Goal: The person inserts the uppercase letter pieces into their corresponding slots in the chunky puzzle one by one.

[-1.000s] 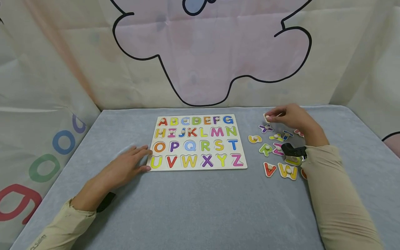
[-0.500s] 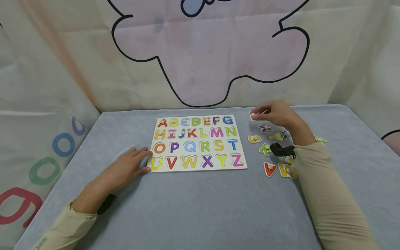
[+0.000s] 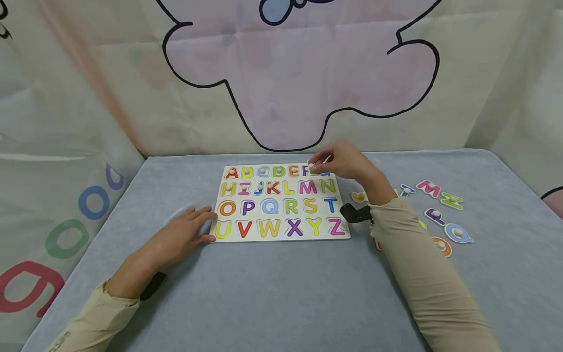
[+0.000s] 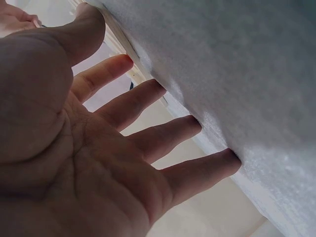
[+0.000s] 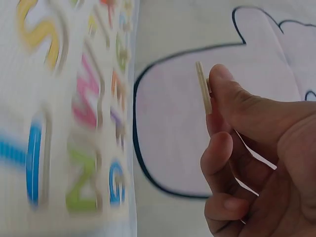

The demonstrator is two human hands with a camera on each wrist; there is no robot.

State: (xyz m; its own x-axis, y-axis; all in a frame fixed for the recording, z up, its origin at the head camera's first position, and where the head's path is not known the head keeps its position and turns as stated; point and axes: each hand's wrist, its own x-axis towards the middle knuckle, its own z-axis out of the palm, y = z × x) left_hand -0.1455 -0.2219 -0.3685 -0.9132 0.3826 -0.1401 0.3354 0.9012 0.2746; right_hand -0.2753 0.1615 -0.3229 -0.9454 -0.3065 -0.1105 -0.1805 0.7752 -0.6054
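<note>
The puzzle board fills the surface toward its far edge, with bare surface along the near edge. Loose letter pieces clutter the right side, and a fabric backdrop closes off the far edge.

Alphabet board: centre of frame, flat on the tabletop. Left hand: lower left, flat on the tabletop, fingertips at the board's left edge. Right hand: above the board's upper right corner, pinching a puzzle piece. Loose letter pieces: right of the board, scattered on the tabletop. Backdrop curtain: upper frame, behind the tabletop.
</note>
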